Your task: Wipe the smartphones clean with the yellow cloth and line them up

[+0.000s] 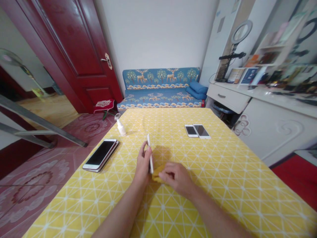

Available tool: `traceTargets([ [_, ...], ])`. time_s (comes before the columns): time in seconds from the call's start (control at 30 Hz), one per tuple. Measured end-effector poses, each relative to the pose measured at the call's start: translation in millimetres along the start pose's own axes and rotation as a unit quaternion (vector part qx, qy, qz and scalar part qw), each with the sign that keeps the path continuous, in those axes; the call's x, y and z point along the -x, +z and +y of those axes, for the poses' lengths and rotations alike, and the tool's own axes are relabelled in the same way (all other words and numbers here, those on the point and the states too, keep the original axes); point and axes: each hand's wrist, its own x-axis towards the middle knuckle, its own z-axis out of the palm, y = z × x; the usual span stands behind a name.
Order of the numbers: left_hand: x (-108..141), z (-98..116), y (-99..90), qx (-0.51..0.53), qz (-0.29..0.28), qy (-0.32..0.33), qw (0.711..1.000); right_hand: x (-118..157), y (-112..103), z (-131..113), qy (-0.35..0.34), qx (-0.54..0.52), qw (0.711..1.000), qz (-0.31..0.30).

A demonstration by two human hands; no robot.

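**Hand-held phone and cloth on a table, head-camera view.** A slim white smartphone (pixel 150 158) stands on its long edge near the middle of the near table area, gripped by the left hand (pixel 143 164), whose fingers close around its lower part while the top end projects above them. A folded yellow cloth (pixel 158 175) lies against the phone's lower end, just beside the left hand. The right hand (pixel 175 178) rests over the cloth, its fingers (pixel 164 175) loosely curled and touching the cloth, close to the phone.

The table is covered by a yellow tablecloth (pixel 218 185) with a white lattice print. Two white smartphones (pixel 196 131) lie side by side, screens up, toward the far edge. On the left are a white phone (pixel 99 154), resting on a darker flat device, and a small white spray bottle (pixel 121 128) lying nearby.

Beyond the table stands a blue bench sofa (pixel 160 87) printed with deer and trees, with blue cushions (pixel 196 91) at one end. A dark red door (pixel 74 56) stands to the left, above a pink patterned floor (pixel 37 178). To the right, a white cabinet (pixel 272 129) carries a ring light (pixel 241 32).
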Motion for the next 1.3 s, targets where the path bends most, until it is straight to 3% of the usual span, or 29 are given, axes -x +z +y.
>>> traceTargets([
  [0.1, -2.8, -6.0, -4.1, -0.031, 0.025, 0.040, 0.998, -0.4, 7.4, -4.4, 0.070, -0.085, 0.993, 0.034],
  [0.23, 3.7, -16.7, 5.7, -0.033, -0.005, 0.055, 0.998, -4.5, 13.5, 11.2, 0.201, -0.252, 0.944, 0.071],
  [0.4, 13.3, -26.4, 16.1, -0.034, -0.071, 0.044, 0.996, -5.9, 9.7, 22.3, 0.216, -0.317, 0.915, 0.124],
  [0.5, 14.5, -31.2, 12.8, -0.100, -0.154, 0.062, 0.981, -7.1, -0.8, 28.4, 0.220, -0.317, 0.901, 0.197],
  [0.63, 13.4, -33.5, 8.4, -0.273, -0.261, 0.092, 0.921, -11.8, -33.9, 62.4, 0.224, -0.273, 0.876, 0.328],
  [0.7, 13.1, -33.3, 8.7, -0.327, -0.271, 0.114, 0.898, -15.7, -60.6, 92.7, 0.224, -0.223, 0.853, 0.416],
  [0.8, 13.0, -34.4, 10.5, -0.339, -0.251, 0.115, 0.899, -21.1, -109.6, 142.8, 0.298, -0.065, 0.812, 0.498],
  [0.83, 12.8, -35.3, 11.1, -0.336, -0.244, 0.111, 0.903, -22.1, -126.6, 157.4, 0.329, 0.010, 0.800, 0.501],
  [0.93, 11.7, -39.0, 12.2, -0.334, -0.233, 0.110, 0.907, -22.9, -171.7, 188.3, 0.378, 0.086, 0.772, 0.504],
  [1.03, 10.1, -42.4, 12.6, -0.329, -0.226, 0.106, 0.911, -22.7, -198.1, 203.9, 0.422, 0.130, 0.761, 0.475],
  [1.3, 9.9, -42.2, 12.4, -0.317, -0.226, 0.089, 0.917, -27.7, -202.1, 226.6, 0.447, 0.184, 0.777, 0.402],
])
